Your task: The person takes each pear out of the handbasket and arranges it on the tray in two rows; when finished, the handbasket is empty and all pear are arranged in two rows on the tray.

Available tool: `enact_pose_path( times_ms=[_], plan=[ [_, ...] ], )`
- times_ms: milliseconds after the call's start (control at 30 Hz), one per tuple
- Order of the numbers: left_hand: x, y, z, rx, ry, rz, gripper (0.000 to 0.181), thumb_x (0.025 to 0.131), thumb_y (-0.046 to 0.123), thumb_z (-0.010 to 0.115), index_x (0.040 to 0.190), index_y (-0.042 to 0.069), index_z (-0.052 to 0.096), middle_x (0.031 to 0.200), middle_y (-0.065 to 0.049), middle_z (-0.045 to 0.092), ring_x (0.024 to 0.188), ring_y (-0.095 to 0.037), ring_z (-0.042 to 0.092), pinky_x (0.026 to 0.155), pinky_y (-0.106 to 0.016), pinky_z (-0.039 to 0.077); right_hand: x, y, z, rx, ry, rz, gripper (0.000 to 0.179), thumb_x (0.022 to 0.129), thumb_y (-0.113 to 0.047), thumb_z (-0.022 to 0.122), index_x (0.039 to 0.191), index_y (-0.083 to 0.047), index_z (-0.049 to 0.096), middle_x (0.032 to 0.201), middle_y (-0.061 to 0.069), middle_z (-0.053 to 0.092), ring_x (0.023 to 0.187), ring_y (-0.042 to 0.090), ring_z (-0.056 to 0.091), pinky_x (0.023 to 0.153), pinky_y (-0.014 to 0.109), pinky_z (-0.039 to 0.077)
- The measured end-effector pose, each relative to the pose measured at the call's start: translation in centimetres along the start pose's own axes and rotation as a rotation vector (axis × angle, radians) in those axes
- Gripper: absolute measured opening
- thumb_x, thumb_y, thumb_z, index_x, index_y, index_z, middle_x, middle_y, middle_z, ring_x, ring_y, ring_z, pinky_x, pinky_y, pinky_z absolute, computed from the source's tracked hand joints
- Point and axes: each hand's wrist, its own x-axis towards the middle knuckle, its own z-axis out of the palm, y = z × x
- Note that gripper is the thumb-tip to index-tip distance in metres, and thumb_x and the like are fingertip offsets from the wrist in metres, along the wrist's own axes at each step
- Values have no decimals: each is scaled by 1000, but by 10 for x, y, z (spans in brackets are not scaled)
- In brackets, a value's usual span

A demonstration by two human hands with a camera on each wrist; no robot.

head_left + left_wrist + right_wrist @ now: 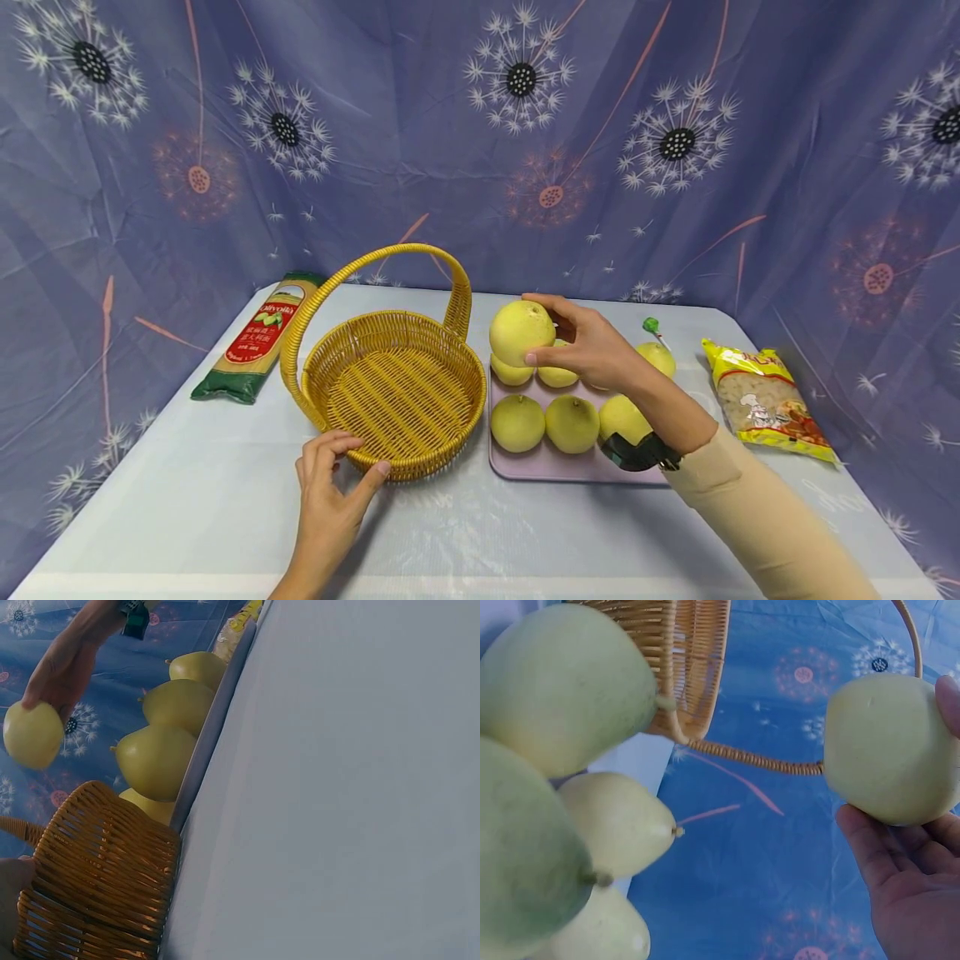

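My right hand [588,337] holds a round pale yellow-green fruit [522,333], like a small melon, raised over the tray's left back corner. In the right wrist view, the thumb and fingers of that hand spread around the fruit [892,750]. My left hand [330,487] grips the front rim of a golden wicker basket [468,408], which has a tall arched handle and nothing inside. Several similar fruits [517,423], with short stems, sit in rows on a pink tray [536,472] just right of the basket. The right forearm covers part of them.
A green-ended pack of pasta [258,337] lies behind the basket on the left. A yellow bag [768,400] is to the right of the tray. One green-topped lollipop [652,325] lies behind the fruits. A patterned cloth [420,125] hangs behind the white table [187,500].
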Motion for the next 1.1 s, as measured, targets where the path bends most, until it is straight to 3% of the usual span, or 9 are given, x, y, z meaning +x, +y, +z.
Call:
enact_pose_path(
  times_ms=[467, 800, 1100],
  plan=[
    [0, -1, 0, 13, -2, 4, 43, 73, 4, 79, 108, -2, 54, 122, -15, 43, 106, 0, 27, 82, -29, 26, -28, 21, -22, -30, 65, 31, 75, 80, -24, 75, 145, -19, 37, 138, 7, 48, 116, 24, 56, 87, 25, 50],
    [0, -1, 0, 10, -8, -9, 43, 74, 6, 78, 108, -1, 54, 122, -10, 43, 106, 0, 26, 82, -29, 26, -48, 35, -40, -59, 129, 80, 75, 80, -25, 75, 145, -20, 37, 141, 7, 46, 115, 5, 54, 87, 16, 48],
    [0, -1, 0, 7, -10, 0, 43, 74, 5, 78, 108, -2, 54, 122, -12, 43, 106, 0, 27, 82, -29, 26, -68, 47, -50, -72, 183, 53, 70, 82, -17, 73, 144, -15, 39, 134, 4, 50, 108, -4, 55, 86, 13, 47]
  ],
)
